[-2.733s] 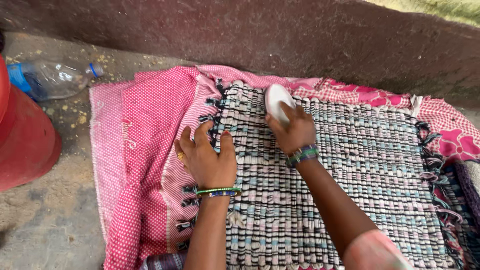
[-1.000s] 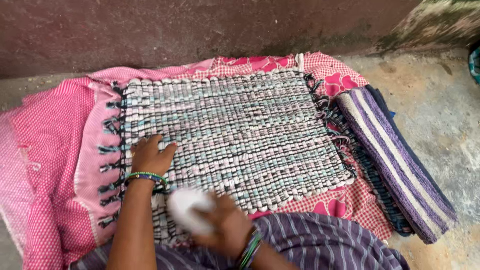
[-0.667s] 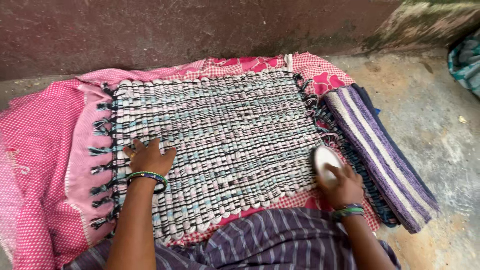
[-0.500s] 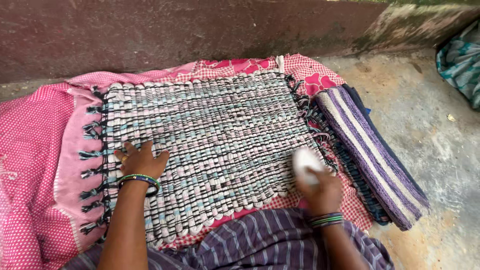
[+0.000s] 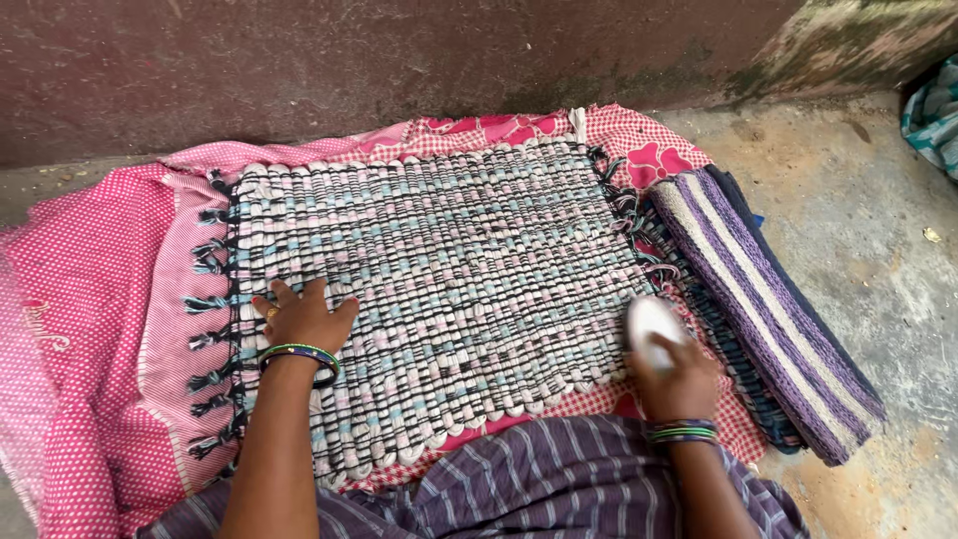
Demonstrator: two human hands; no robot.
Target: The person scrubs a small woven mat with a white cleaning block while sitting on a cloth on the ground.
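Purple striped rug [image 5: 773,309] folded right; teal cloth [image 5: 936,110] beyond.

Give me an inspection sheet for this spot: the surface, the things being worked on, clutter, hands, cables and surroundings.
Surface: grey concrete floor, gritty.
Job's things: woven mat flat on pink cloth; white bar at the mat's right edge.
Clutter: purple striped rug beside the mat; teal cloth at the frame edge.
Hands: left hand flat on the mat; right hand has its grip on the white bar.
Cables: nothing seen.
Surroundings: dark maroon wall behind.
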